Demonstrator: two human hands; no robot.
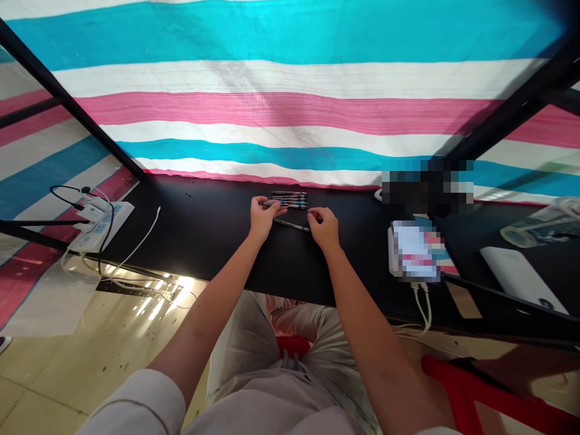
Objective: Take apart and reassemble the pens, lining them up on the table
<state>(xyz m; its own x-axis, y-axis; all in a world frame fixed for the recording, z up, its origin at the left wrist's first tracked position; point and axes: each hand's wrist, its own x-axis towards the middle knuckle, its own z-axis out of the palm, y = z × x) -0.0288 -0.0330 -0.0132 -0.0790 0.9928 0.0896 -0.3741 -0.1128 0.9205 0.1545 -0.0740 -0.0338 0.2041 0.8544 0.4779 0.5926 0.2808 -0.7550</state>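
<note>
Pens [296, 200] lie on the worktop [212, 241], long axes left-to-right, the nearest slanting. Power strip [120, 216] leftmost; left hand [263, 219] covers the row's left ends, right hand [325, 228] curls nearby, both grips unclear; blurred phone [414, 251] further right.

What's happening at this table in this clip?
A person's left hand is at the left end of a row of pens on a black table. The right hand is by the right end of a single pen, which lies nearer the person than the row. It's too small to tell how firmly either hand grips anything. A white power strip sits off to the left, and a device with a pixelated screen to the right.
</note>
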